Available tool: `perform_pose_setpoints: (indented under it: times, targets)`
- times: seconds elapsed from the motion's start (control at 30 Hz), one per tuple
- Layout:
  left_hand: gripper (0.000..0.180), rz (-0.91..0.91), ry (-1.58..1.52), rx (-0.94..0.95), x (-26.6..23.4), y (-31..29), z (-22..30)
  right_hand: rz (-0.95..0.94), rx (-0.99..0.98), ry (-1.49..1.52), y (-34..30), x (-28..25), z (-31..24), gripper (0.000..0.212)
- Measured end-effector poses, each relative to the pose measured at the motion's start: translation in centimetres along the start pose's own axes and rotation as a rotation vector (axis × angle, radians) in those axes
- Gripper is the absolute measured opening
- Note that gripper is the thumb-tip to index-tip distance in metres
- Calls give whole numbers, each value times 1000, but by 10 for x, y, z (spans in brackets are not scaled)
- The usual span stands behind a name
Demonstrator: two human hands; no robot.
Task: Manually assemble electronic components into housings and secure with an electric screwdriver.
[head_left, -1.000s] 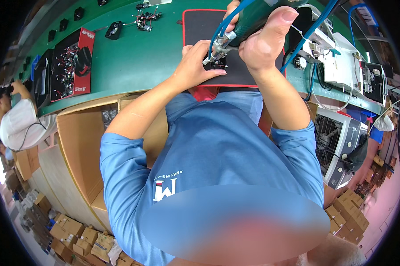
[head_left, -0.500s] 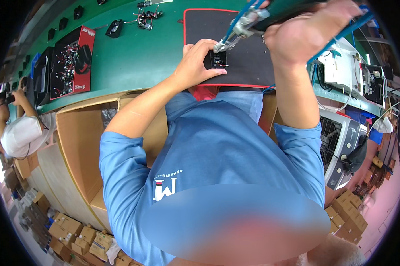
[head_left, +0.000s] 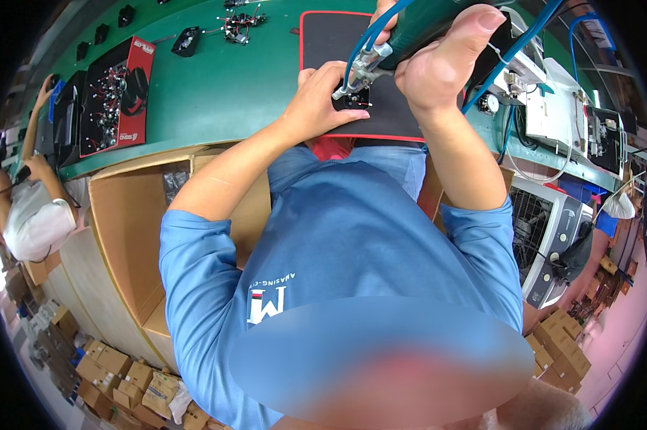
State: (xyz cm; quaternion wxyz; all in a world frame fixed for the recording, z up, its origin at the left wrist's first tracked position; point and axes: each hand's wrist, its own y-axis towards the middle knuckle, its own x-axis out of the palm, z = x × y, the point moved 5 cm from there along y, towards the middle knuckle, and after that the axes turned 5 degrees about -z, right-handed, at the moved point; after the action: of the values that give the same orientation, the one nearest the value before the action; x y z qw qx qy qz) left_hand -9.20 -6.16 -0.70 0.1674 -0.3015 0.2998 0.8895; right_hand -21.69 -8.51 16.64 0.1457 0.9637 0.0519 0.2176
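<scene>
My left hand (head_left: 310, 102) is closed round the left side of a small black plastic housing (head_left: 357, 102), thumb along its near edge. The housing lies on a black mat with a red border (head_left: 323, 43). My right hand (head_left: 434, 77) grips a dark green air-powered screwdriver (head_left: 418, 37) with a metal front end and blue hoses. Its fingertips show on the tool's far side and its thumb sticks out. The tool slants down to the left, its tip at the housing beside my left fingers. Whether the tip touches a screw is too small to tell.
A red-edged box (head_left: 139, 118) holds several small wired parts. Further back lie another black housing (head_left: 187, 41) and a wired cluster (head_left: 243, 27). A white machine (head_left: 549, 107) stands to the right among blue hoses. A co-worker (head_left: 40, 215) is at far left.
My right hand and the screwdriver have moved left, and the tool's tip has shifted slightly down and left over the housing. My left hand keeps its hold. The co-worker's arm has reached forward.
</scene>
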Motion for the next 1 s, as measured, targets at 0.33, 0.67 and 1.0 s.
perform_pose_setpoints:
  times: [0.33,0.67,1.0]
  targets:
    - [70,-36,-30,-11,1,-1,0,0,-73,-116,-2,-14,21,101]
    - [71,-27,-28,-10,2,0,-1,28,-75,63,-3,-8,16,94]
    - [71,-18,-32,-12,0,1,1,-18,-131,17,-5,-8,12,93]
